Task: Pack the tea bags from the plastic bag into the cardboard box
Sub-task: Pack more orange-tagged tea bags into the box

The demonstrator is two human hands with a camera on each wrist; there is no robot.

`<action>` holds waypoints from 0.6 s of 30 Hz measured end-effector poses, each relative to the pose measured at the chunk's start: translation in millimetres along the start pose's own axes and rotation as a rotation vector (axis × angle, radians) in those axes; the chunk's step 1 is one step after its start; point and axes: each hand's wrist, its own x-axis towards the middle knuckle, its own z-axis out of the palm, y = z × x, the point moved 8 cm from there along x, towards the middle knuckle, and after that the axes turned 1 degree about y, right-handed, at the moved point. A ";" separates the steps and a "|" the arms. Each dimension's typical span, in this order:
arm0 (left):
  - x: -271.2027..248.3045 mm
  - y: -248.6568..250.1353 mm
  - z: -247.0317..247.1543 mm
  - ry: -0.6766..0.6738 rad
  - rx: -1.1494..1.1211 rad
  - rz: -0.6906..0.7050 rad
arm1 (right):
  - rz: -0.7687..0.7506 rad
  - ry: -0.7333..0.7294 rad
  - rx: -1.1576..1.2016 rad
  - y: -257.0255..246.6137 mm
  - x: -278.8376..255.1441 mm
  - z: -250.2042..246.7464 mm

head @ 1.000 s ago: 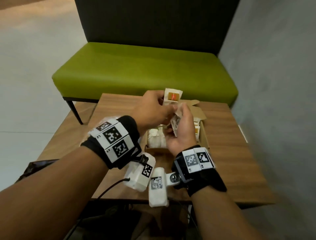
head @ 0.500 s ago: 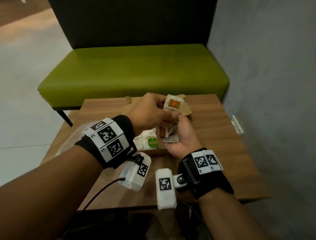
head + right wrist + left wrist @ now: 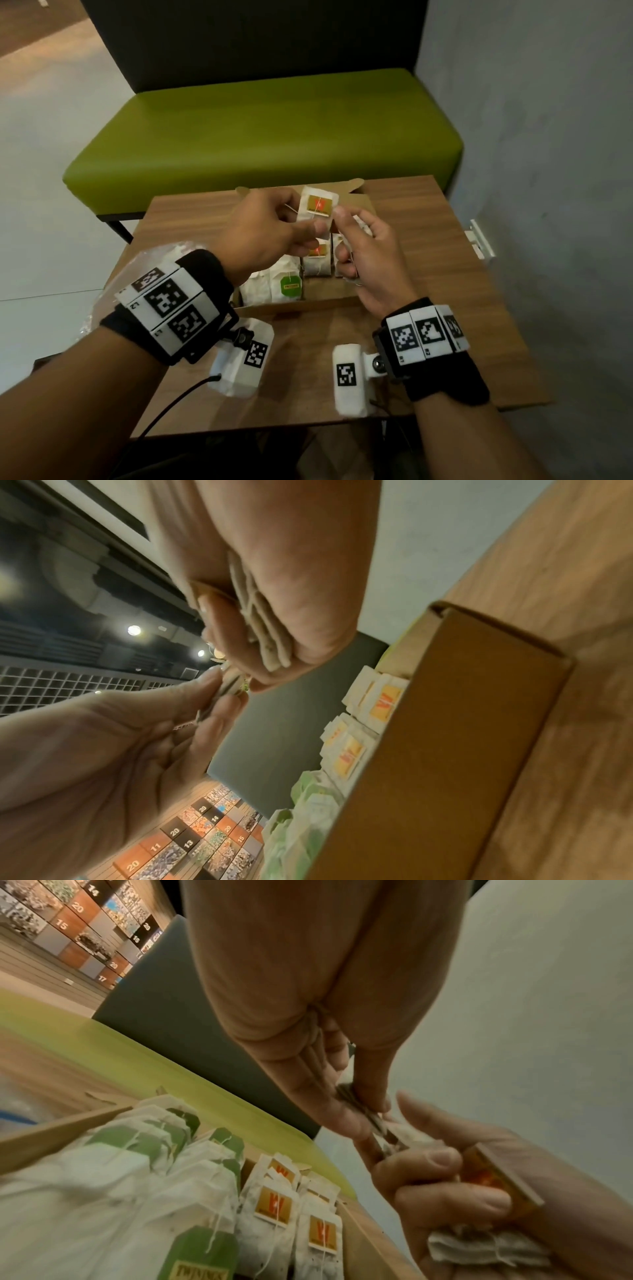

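An open cardboard box sits on the wooden table, with green-tagged tea bags at its left and orange-tagged tea bags in its middle. Above the box my left hand pinches one orange-tagged tea bag upright by its lower edge. My right hand, touching that bag's edge with its thumb, grips a small stack of tea bags in curled fingers. The left wrist view shows that stack in the right hand. A clear plastic bag lies left, mostly hidden under my left wrist.
The box's lid flap stands open at the far side. A green bench runs behind the table, and a grey wall closes the right side. Bare table top lies right of the box.
Both hands stay together over the box and have drifted slightly; the held bag stands a little higher. The head view has shifted, so more of the box's contents show.
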 end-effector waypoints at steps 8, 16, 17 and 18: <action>1.6 1.2 1.0 0.010 0.134 0.053 | -0.166 -0.041 -0.199 -9.5 8.0 -3.6; 1.1 19.0 -18.1 0.168 0.149 0.210 | -0.250 -0.146 -0.350 -8.3 10.5 0.3; 0.5 20.7 -19.9 0.187 0.164 0.228 | -0.240 -0.156 -0.360 -5.4 11.3 1.2; 0.1 22.2 -21.2 0.196 0.188 0.243 | -0.239 -0.157 -0.370 -3.0 12.0 1.5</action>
